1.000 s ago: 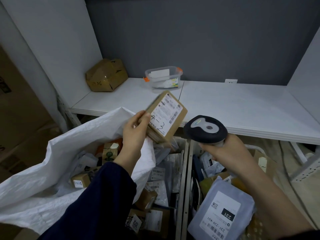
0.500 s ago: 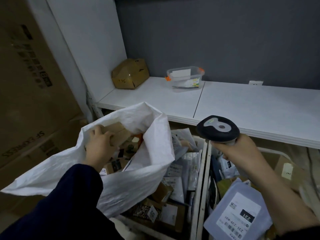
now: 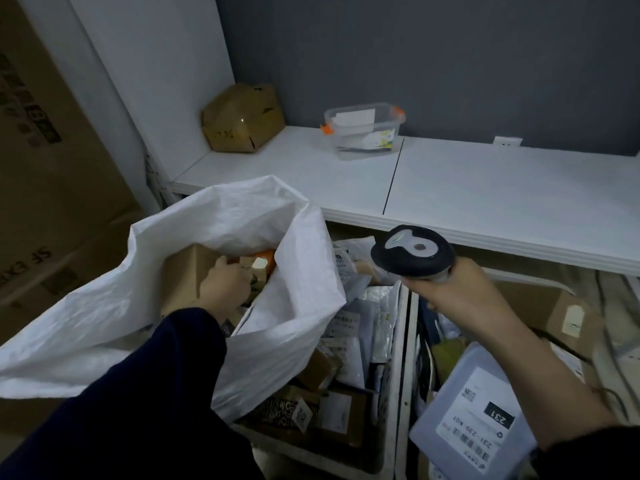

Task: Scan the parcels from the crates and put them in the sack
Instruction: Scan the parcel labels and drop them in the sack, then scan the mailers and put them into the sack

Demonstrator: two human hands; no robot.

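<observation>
A white woven sack (image 3: 284, 327) stands open at the left, with several parcels inside. My left hand (image 3: 227, 285) is down inside its mouth and grips the right side of a brown cardboard parcel (image 3: 185, 275), thumb on the top edge; the fingertips are hidden behind it. My right hand (image 3: 460, 299) holds a black handheld scanner (image 3: 412, 252) above the two crates. The left crate (image 3: 398, 341) and the right crate (image 3: 412, 382) are full of parcels. A grey mailer bag (image 3: 474, 420) with a label marked 231 lies on top in the right crate.
A white shelf (image 3: 485, 195) runs behind the crates and bears a dented brown box (image 3: 242, 119) and a clear plastic tub (image 3: 363, 129). Large cardboard cartons (image 3: 45, 174) stand at the left. A white panel (image 3: 156, 81) rises beside the shelf.
My left hand carried the brown parcel from in front of the scanner down into the sack. My view has turned left, and the right hand still holds the scanner in about the same place.
</observation>
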